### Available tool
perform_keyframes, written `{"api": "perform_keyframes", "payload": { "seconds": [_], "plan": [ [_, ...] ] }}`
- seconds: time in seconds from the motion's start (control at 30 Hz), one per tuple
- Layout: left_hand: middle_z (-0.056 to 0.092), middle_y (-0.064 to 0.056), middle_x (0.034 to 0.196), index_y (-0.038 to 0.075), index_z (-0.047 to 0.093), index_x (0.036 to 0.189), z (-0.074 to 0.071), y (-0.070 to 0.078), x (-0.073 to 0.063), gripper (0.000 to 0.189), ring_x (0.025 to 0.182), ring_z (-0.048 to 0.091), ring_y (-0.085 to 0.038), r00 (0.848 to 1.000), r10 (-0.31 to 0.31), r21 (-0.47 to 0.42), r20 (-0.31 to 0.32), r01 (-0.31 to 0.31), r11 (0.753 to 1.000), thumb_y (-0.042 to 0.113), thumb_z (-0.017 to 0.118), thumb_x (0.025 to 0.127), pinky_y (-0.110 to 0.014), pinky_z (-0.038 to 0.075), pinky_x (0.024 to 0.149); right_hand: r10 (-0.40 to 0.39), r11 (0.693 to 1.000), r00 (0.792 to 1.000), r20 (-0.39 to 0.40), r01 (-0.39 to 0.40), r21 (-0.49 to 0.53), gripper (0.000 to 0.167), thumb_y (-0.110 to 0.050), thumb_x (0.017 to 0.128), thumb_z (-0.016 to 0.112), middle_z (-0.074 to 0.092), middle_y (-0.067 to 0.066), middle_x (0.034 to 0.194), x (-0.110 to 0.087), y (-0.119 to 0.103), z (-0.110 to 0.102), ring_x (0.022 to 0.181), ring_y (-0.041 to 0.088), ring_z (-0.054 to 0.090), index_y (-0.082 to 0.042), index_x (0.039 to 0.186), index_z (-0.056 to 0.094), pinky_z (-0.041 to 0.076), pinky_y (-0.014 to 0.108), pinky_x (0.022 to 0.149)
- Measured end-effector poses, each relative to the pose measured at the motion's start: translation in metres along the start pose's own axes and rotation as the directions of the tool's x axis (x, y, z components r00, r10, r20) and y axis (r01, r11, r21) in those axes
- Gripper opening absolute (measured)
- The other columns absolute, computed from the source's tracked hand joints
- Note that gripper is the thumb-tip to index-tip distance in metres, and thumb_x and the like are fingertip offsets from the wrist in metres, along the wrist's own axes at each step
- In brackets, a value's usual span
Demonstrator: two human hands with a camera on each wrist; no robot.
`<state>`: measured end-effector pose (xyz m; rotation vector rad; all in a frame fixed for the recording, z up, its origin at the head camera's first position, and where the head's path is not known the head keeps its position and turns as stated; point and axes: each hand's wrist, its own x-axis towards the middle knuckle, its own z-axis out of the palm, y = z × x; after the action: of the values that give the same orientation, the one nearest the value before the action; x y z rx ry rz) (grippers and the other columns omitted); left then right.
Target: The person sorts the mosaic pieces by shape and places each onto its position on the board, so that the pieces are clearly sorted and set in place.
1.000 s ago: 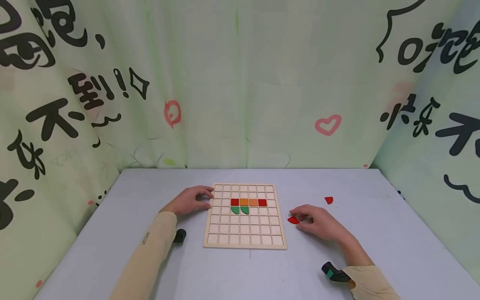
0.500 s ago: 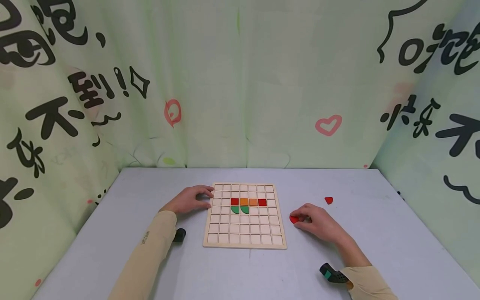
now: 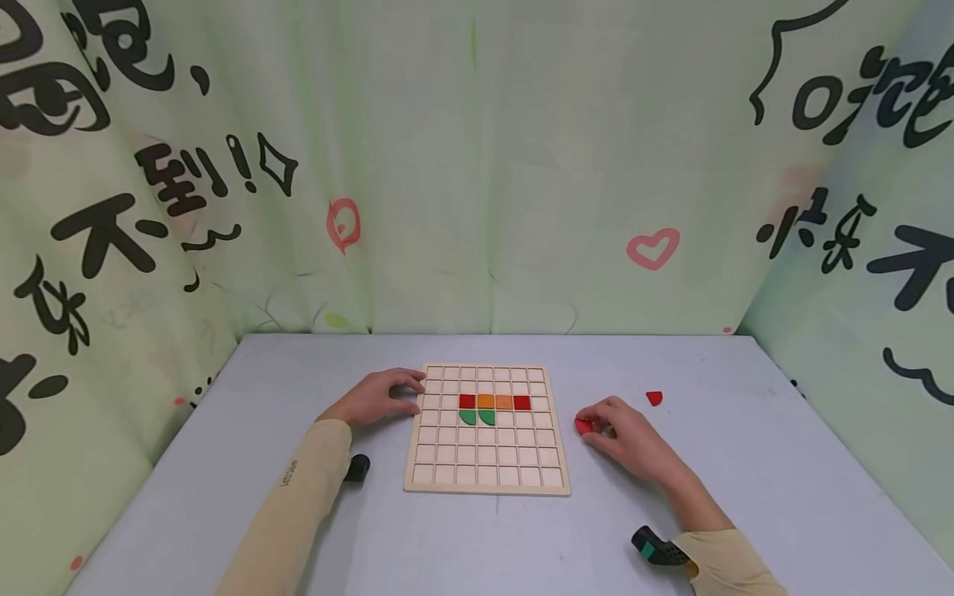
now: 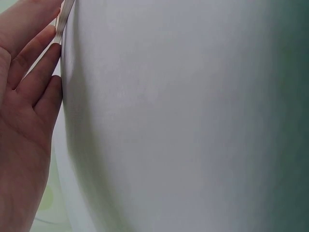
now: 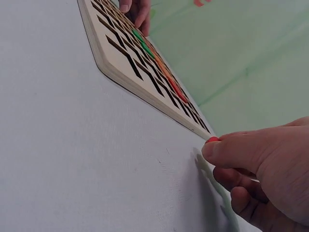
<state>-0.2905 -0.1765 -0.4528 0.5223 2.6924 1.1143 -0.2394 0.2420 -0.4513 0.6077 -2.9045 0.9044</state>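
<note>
Right hand: the right hand [image 3: 629, 439] pinches a small red piece [image 3: 583, 425] between thumb and fingertips [image 5: 215, 150], just off the table [image 3: 745, 497] and a little beyond the board's right edge.
Left hand: the left hand [image 3: 380, 396] lies with fingers straight and relaxed, their tips against the left edge of the wooden grid board [image 3: 488, 463]; it holds nothing.
Handling: the red piece looks thin, stiff and very light, with a smooth face that could slip; a pinch across its flat edges seems the surest hold.
Spare piece: a second red piece [image 3: 653, 398] lies on the table beyond the right hand, well apart from it.
Board cells: two red squares [image 3: 466, 401] and two orange squares [image 3: 494, 401] fill one row, red at either end; two green quarter-rounds [image 3: 477, 417] sit in the cells just below the row's left half. The other cells hold nothing.
Backdrop: pale green cloth [image 3: 477, 165] with black lettering hangs behind the table.
</note>
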Motion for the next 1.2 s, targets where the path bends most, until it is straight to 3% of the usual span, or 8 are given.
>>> {"api": "perform_keyframes", "payload": {
  "seconds": [0.53,1.2],
  "plan": [
    [0.053,-0.001,0.142,0.017,0.070,0.107,-0.001,0.001,0.000,0.026,0.139,0.039,-0.026,1.000,-0.007,0.020,0.001,0.007,1.000,0.021,0.079,0.083,-0.044,0.031,0.115,0.000,0.999,0.994,-0.105,0.003,0.033,0.029,-0.006,0.086,0.074,0.063,0.008,0.107,0.006,-0.013,0.010,0.091,0.019,0.061,-0.005,0.115,0.070,0.057,0.031,0.077],
    [0.054,-0.002,0.141,0.015,0.070,0.108,-0.002,0.003,-0.003,0.025,0.138,0.040,-0.027,1.000,0.019,0.019,0.004,-0.019,1.000,0.021,0.078,0.084,-0.043,0.032,0.114,-0.050,0.996,0.999,-0.001,0.050,0.073,0.025,-0.009,0.086,0.075,0.061,0.005,0.103,0.034,-0.056,0.025,0.087,0.015,0.061,-0.005,0.110,0.071,0.055,0.028,0.076]
  ]
}}
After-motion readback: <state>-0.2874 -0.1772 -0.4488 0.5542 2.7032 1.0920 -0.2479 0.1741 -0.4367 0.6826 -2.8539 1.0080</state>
